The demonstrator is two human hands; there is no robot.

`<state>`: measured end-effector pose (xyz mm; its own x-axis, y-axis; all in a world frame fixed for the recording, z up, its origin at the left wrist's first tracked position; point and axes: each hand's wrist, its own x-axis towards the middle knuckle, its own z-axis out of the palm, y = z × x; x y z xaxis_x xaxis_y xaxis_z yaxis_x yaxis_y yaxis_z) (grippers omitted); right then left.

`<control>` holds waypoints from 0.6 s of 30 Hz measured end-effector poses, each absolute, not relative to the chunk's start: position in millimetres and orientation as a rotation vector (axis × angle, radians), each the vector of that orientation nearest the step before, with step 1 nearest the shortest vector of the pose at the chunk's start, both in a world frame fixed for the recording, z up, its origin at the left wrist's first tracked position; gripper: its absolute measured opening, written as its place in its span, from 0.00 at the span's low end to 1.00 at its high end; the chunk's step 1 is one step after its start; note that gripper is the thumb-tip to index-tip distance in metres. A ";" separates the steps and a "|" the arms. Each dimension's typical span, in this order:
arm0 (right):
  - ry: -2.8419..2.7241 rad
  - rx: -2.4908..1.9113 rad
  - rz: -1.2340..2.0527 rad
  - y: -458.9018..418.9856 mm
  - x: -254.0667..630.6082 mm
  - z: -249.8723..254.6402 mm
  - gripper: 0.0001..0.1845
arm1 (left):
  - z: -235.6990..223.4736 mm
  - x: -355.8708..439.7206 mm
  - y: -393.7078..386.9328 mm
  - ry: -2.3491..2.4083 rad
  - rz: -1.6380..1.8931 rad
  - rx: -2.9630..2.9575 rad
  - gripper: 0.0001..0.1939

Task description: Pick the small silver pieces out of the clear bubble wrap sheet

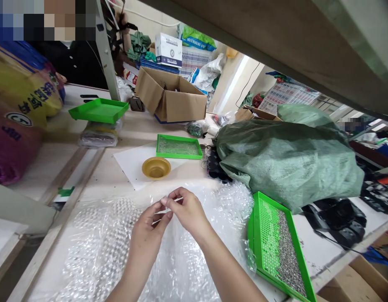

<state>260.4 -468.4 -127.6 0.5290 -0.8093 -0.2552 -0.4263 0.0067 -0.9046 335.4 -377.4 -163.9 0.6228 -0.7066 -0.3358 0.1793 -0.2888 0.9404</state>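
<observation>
My left hand (pixel 149 224) and my right hand (pixel 188 211) meet above a sheet of clear bubble wrap (pixel 93 247), their fingertips pinched together. Anything between the fingertips is too small to make out. Right of my right hand, a green perforated tray (pixel 269 247) holds a heap of small grey metal pieces. Beyond my hands, an amber bowl (pixel 156 167) stands on a white paper sheet (pixel 131 165). Next to it lies a second green tray (pixel 178 147) with fine pieces inside.
A bulging green woven sack (pixel 288 163) fills the table's right side, with dark rings (pixel 209 161) at its edge. Farther back stand a cardboard box (pixel 170 98) and a green tray (pixel 99 110). A person in dark buttoned clothing (pixel 71 63) stands beyond large bags.
</observation>
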 end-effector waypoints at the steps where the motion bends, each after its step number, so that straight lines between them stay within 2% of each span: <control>1: 1.059 -1.607 -0.415 -469.2 261.6 -126.2 0.08 | -162.1 335.5 -377.7 -0.463 -0.910 1.652 0.26; 10: 0.910 -1.550 -0.413 -477.3 257.4 -130.7 0.09 | -159.9 338.6 -374.5 -0.527 -0.764 1.643 0.23; 18: 1.054 -2.074 -0.502 -459.7 252.8 -94.7 0.08 | -135.8 329.4 -371.7 -0.801 -0.579 1.838 0.20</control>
<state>252.8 -459.7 -94.7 0.5852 -0.8108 0.0115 -0.5195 -0.3858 -0.7625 329.4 -371.7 -135.8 0.6651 -0.7461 -0.0317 -0.2633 -0.2740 0.9250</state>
